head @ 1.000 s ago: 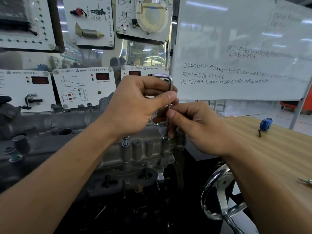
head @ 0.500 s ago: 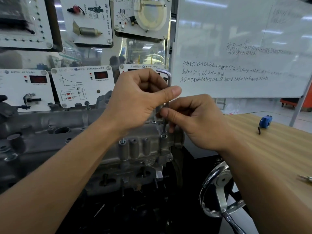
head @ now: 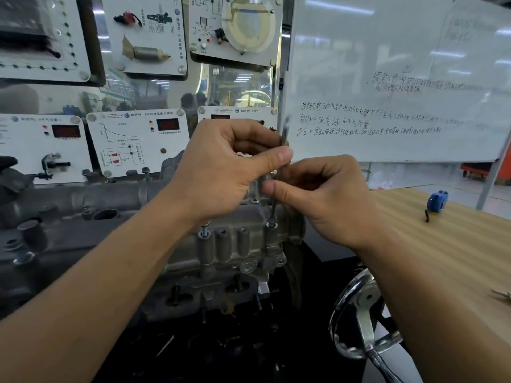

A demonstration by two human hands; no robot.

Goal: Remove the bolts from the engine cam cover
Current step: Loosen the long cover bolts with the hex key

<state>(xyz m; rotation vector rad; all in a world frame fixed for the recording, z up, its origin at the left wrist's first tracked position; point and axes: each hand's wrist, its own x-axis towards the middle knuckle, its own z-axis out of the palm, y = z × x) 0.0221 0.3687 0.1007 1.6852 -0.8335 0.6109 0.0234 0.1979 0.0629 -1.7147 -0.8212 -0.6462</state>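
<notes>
A: Step in hand?

B: Winding out the bolt [head: 272,224] at the near right corner of the cam cover [head: 235,244]. Gripping the top of the key [head: 274,208] in the left hand [head: 221,172], fingers curled round it. Pinching the shaft with the right hand [head: 326,200], just above the cover.

A: Others?

B: Noted a second bolt [head: 204,231], raised, on the cover's near edge, left of the first.

A: Next?

B: Likely more turns, keeping the key upright and seated in the head, then lifting out by fingertips. Judged early in the job.
</notes>
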